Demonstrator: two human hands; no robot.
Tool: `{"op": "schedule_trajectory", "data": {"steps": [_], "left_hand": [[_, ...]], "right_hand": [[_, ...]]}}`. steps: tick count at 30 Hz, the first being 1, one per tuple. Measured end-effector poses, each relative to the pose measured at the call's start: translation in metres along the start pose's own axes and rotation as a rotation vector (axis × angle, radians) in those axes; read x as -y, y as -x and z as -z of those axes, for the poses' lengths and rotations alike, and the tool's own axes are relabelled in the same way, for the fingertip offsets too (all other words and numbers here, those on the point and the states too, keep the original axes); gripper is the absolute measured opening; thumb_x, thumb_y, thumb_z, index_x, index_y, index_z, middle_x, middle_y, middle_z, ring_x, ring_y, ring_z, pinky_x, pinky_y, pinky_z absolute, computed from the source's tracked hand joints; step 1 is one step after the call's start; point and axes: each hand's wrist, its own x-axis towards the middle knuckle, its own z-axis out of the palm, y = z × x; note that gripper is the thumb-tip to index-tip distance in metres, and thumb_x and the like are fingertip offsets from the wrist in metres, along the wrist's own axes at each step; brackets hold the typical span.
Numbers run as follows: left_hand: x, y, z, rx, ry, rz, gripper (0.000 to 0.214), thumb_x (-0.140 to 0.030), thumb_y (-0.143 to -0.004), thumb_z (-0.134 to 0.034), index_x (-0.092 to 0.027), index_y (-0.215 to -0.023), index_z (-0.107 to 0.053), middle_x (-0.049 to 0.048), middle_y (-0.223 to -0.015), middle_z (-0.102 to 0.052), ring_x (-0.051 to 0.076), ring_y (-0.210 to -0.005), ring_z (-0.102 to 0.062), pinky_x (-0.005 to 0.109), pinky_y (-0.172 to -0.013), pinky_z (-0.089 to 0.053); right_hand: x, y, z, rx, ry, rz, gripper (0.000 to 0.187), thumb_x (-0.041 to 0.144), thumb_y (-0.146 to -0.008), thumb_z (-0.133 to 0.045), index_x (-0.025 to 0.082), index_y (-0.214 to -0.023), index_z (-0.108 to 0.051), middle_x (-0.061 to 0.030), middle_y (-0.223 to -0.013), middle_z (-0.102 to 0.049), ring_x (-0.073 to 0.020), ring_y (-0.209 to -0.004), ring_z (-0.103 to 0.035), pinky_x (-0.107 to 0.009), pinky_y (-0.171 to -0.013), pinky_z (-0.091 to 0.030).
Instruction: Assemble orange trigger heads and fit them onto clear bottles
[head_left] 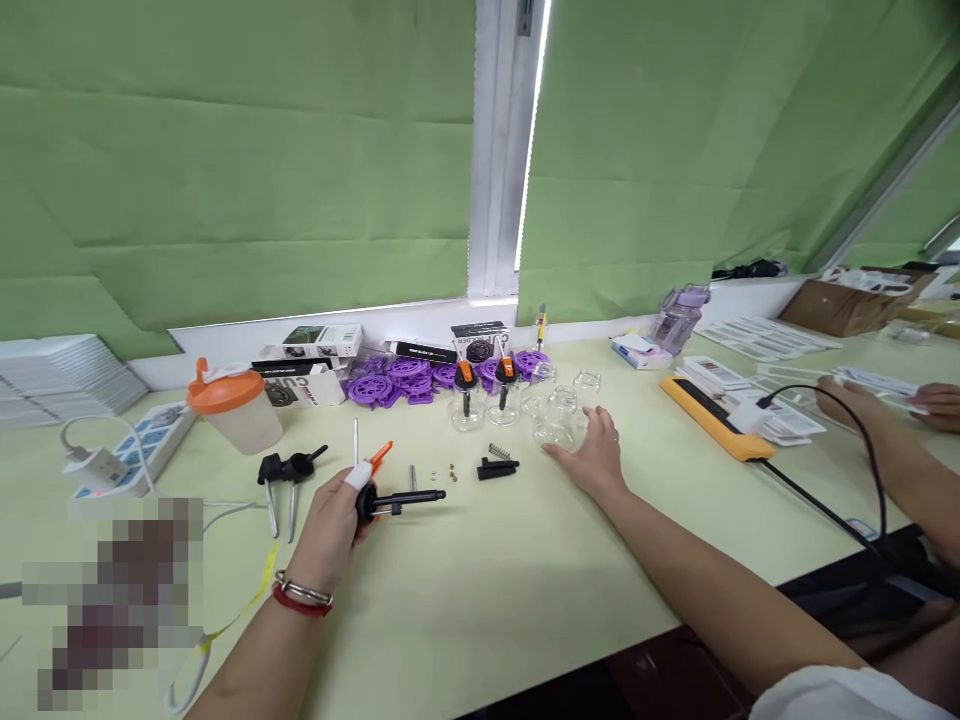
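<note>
My left hand (335, 522) is closed on a black pump-like part with an orange lever (392, 494), held just above the pale table (487, 590); its index fingertip is taped white. My right hand (592, 450) lies open on the table, fingertips next to several clear glass cups (559, 412). Two cups with orange-and-black tops (484, 390) stand behind. A small black piece with a spring (496, 463) and tiny loose parts (442, 470) lie between my hands.
Purple plastic parts (409, 380) and small boxes (315, 350) line the back wall. An orange-lidded jar (229, 405), a power strip (142, 445) and black pliers (283, 478) sit at left. A yellow device (712, 415) with a black cable lies right. Another person's hands (885, 405) work at far right.
</note>
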Motion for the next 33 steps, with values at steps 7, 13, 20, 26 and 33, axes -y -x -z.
{"op": "schedule_trajectory", "data": {"steps": [7, 13, 20, 26, 33], "left_hand": [[0.001, 0.001, -0.003, 0.061, 0.021, -0.006, 0.037, -0.053, -0.079, -0.055, -0.017, -0.069, -0.051, -0.0042, -0.051, -0.047, 0.007, -0.036, -0.039, 0.018, -0.033, -0.024], [-0.001, 0.006, -0.007, 0.14, 0.017, 0.0, 0.038, -0.054, -0.079, -0.054, -0.017, -0.075, -0.053, -0.0023, -0.057, -0.053, 0.007, -0.035, -0.04, 0.019, -0.031, -0.027], [0.004, 0.015, -0.007, 0.263, 0.012, -0.229, 0.037, -0.049, -0.089, -0.043, -0.018, -0.107, -0.052, 0.001, -0.076, -0.057, 0.011, -0.049, -0.051, 0.025, -0.042, -0.045], [0.001, 0.021, -0.001, 0.196, -0.297, -0.76, 0.049, -0.032, -0.08, -0.061, -0.024, -0.126, -0.047, 0.0097, -0.115, -0.054, 0.018, -0.088, -0.056, 0.032, -0.071, -0.049], [0.004, 0.022, -0.017, 0.518, -0.465, -0.34, 0.028, -0.037, -0.077, -0.061, -0.021, -0.1, -0.059, -0.0007, -0.074, -0.055, 0.014, -0.065, -0.051, 0.028, -0.061, -0.045]], "right_hand": [[0.051, 0.027, 0.02, -0.102, -0.186, 0.421, 0.051, 0.044, -0.083, -0.057, 0.019, -0.126, -0.046, -0.017, -0.145, -0.029, -0.0327, -0.131, -0.033, -0.052, -0.103, -0.035], [0.121, 0.075, 0.015, 0.146, -0.08, 1.109, 0.044, 0.033, -0.089, -0.053, 0.02, -0.13, -0.047, -0.0138, -0.131, -0.053, -0.0304, -0.12, -0.045, -0.049, -0.095, -0.038], [0.147, 0.087, 0.011, 0.086, -0.151, 1.112, 0.031, 0.011, -0.091, -0.041, 0.01, -0.118, -0.056, -0.011, -0.087, -0.065, -0.02, -0.076, -0.054, -0.036, -0.072, -0.041], [0.137, 0.066, 0.048, 0.653, -0.571, 0.514, 0.024, 0.024, -0.094, -0.039, 0.018, -0.083, -0.059, 0.0009, -0.068, -0.051, -0.0124, -0.063, -0.046, -0.025, -0.06, -0.037], [0.127, 0.063, 0.016, 1.071, -0.551, 0.202, 0.023, 0.026, -0.087, -0.047, 0.018, -0.066, -0.052, 0.0043, -0.057, -0.042, -0.0094, -0.051, -0.034, -0.024, -0.052, -0.029]]}}
